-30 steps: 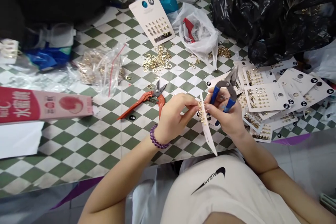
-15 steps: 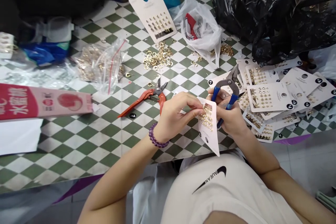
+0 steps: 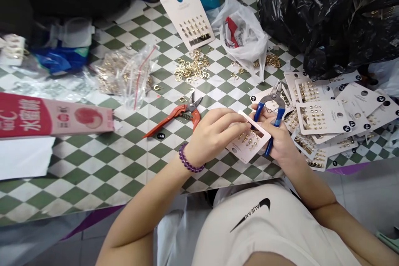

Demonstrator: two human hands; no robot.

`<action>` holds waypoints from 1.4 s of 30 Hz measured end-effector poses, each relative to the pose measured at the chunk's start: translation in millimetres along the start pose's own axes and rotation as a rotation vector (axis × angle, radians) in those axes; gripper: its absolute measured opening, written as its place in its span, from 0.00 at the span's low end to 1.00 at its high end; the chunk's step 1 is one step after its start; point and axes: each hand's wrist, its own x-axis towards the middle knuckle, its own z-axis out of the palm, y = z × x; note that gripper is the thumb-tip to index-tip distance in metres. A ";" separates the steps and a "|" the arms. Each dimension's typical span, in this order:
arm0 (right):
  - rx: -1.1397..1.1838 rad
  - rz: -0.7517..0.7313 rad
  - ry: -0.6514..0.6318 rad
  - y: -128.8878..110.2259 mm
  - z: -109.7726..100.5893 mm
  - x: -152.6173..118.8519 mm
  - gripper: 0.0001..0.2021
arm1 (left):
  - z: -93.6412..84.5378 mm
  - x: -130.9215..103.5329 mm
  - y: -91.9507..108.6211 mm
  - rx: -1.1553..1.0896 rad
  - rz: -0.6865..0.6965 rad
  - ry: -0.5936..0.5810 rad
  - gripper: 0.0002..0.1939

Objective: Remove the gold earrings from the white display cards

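Note:
A white earring card [image 3: 243,153] with rows of gold earrings is tilted in front of me. My left hand [image 3: 215,135], wearing a purple bead bracelet, curls closed over its near-left side, with the fingertips at the card's upper part. Blue-handled pliers [image 3: 279,112] rest in my closed right hand [image 3: 279,140], jaws pointing up and away. The right thumb and fingers lie beside the card's right edge; whether they touch it I cannot tell. Orange-handled pliers [image 3: 176,117] lie on the table left of my hands.
Several earring cards [image 3: 321,116] are piled on the right, below a black plastic bag [image 3: 311,16]. Ahead lie loose gold earrings [image 3: 192,66], another earring card [image 3: 188,14] and a white plastic bag [image 3: 246,41]. Leftward are a zip bag [image 3: 124,77] and a pink box [image 3: 62,116].
The earring card has turned from nearly upright to a flatter slant, its dark strip now toward the right hand. My left fingers have shifted over its top. The pliers stay in my right hand.

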 end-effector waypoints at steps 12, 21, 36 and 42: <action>-0.086 -0.128 -0.180 -0.9 -5.9 -5.4 0.24 | -2.4 0.3 -16.7 -0.070 -0.018 -0.113 0.03; -0.207 -0.243 -0.294 2.4 -14.5 -8.2 0.22 | -6.2 1.6 -15.4 0.031 -0.019 -0.223 0.04; -0.340 -0.045 -0.174 -2.8 -18.3 -12.7 0.22 | -12.9 -1.5 -14.5 0.009 -0.187 -0.530 0.11; -0.493 0.016 -0.201 -14.8 -35.3 -28.5 0.25 | -20.7 0.7 -9.3 0.051 -0.183 -0.583 0.11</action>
